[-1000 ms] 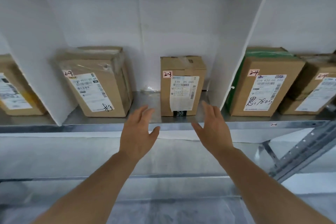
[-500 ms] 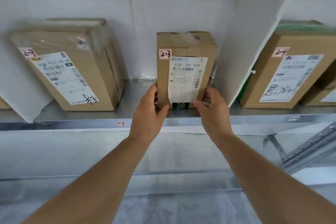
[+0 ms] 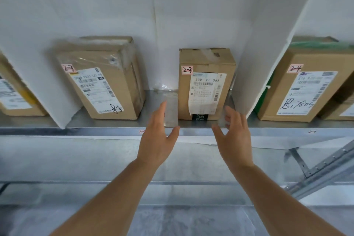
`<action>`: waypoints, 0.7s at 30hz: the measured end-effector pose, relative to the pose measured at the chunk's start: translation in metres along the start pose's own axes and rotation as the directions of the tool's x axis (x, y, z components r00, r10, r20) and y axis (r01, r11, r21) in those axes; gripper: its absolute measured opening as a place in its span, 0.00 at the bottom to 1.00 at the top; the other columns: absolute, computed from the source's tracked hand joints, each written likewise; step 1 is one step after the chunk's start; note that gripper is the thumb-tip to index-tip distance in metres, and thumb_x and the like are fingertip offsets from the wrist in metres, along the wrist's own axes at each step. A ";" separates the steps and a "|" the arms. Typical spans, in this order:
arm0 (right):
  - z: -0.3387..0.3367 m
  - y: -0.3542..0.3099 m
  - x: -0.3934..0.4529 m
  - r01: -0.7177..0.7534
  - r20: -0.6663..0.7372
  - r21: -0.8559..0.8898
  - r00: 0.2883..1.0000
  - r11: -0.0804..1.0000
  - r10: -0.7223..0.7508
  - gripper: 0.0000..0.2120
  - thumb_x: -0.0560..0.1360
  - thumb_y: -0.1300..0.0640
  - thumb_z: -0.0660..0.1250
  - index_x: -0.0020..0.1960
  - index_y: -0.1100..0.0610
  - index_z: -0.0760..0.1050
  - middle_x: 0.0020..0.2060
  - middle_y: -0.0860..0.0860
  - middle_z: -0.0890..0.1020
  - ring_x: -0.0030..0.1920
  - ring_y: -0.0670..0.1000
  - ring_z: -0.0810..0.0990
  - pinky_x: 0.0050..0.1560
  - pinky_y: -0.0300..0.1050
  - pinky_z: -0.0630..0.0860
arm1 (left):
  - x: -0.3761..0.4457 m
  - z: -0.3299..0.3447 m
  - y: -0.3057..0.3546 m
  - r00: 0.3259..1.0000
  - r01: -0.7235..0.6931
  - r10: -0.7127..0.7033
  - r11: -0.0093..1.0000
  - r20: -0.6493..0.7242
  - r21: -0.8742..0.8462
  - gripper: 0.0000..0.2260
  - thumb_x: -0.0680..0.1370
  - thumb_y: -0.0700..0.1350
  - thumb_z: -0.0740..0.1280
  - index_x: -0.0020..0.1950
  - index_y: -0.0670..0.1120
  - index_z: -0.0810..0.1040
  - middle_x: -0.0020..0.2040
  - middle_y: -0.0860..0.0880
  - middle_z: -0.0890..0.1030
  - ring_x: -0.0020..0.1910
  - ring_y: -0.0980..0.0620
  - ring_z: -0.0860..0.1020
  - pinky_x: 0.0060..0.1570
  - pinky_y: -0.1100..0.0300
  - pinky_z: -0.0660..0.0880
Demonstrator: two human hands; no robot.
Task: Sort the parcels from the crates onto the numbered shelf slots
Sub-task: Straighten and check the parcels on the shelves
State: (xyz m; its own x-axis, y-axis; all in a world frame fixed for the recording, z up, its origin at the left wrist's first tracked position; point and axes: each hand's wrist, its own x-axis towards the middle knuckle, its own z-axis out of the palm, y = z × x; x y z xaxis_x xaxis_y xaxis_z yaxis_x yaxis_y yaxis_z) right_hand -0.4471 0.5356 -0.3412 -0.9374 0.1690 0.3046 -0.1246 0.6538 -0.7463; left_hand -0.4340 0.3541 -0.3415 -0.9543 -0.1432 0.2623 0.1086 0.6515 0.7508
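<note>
A small upright cardboard parcel [image 3: 206,86] tagged 2-3, with a white shipping label, stands on the metal shelf [image 3: 95,131] in the slot marked 2-3. My left hand [image 3: 157,136] hovers just in front of it and to its left, fingers straight, holding nothing. My right hand [image 3: 234,134] hovers in front and to its right, fingers relaxed, also holding nothing. Neither hand touches the parcel. A larger taped parcel [image 3: 104,80] tagged 2-3 stands in the same slot, further left.
White divider boards [image 3: 268,63] separate the slots. A parcel [image 3: 310,86] tagged 2-4 stands in the slot to the right, another parcel [image 3: 15,94] at the far left. Below runs a lower shelf level with a slanted metal brace [image 3: 325,161].
Both hands reached in and held the small 2-3 parcel by its sides half a second ago; now they have let go and drawn back toward me.
</note>
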 end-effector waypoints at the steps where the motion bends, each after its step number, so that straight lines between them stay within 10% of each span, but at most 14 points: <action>1: -0.001 -0.005 -0.009 0.025 0.000 -0.008 1.000 1.000 -0.025 0.23 0.75 0.58 0.69 0.68 0.54 0.67 0.63 0.51 0.71 0.58 0.50 0.75 0.54 0.40 0.73 | -0.007 -0.011 -0.003 1.000 0.006 -0.005 1.000 -0.007 0.023 0.32 0.77 0.47 0.67 0.77 0.53 0.54 0.75 0.51 0.63 0.71 0.52 0.67 0.65 0.60 0.66; 10: 0.037 -0.091 -0.035 0.286 0.048 -0.080 0.958 0.955 -0.282 0.16 0.73 0.61 0.71 0.59 0.62 0.74 0.54 0.58 0.77 0.53 0.58 0.78 0.46 0.47 0.77 | -0.023 -0.111 -0.033 0.991 -0.028 0.058 0.970 -0.117 0.241 0.28 0.77 0.46 0.68 0.75 0.46 0.62 0.73 0.45 0.65 0.71 0.46 0.65 0.62 0.53 0.70; 21: 0.118 -0.159 -0.033 0.070 0.168 -0.048 0.984 0.996 -0.061 0.27 0.77 0.56 0.65 0.74 0.54 0.61 0.62 0.53 0.72 0.58 0.52 0.74 0.58 0.48 0.74 | 0.014 -0.183 -0.102 0.997 0.039 -0.035 0.998 -0.072 0.047 0.34 0.78 0.44 0.67 0.77 0.50 0.51 0.75 0.48 0.60 0.72 0.49 0.63 0.66 0.53 0.67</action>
State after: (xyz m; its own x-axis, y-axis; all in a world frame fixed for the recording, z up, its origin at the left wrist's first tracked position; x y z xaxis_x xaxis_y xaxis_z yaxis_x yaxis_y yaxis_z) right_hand -0.4344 0.3389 -0.3022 -0.9692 0.0026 0.2462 -0.1743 0.6989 -0.6936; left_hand -0.4079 0.1490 -0.3034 -0.9349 -0.2195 0.2787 0.0584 0.6797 0.7312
